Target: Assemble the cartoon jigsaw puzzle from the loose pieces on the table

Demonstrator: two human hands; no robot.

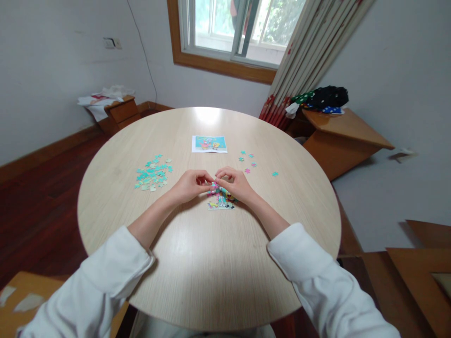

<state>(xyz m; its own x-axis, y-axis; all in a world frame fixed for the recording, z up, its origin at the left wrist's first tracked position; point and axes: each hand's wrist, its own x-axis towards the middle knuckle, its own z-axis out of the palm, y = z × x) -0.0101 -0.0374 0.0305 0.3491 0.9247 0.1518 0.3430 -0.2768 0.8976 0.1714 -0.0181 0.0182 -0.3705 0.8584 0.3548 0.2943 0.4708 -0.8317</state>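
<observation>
A partly joined jigsaw puzzle (221, 203) with cartoon figures lies on the round table, and its upper part is covered by my fingers. My left hand (192, 186) is at the puzzle's left side, thumb and forefinger pinched at a pink puzzle piece (213, 188). From the right, my right hand (234, 183) meets it, also pinched, fingertips at the top of the same pink area. Whether the right fingers grip a piece of their own is hidden. Behind the hands lies a printed picture card (209, 144) showing cartoon characters on blue.
A pile of loose turquoise and pale pieces (153, 173) is on the left of the table (197, 281). Several scattered pieces (248, 171) lie to the right, one turquoise piece (275, 174) farther out. A wooden cabinet (338, 141) with cloths stands beyond the right edge.
</observation>
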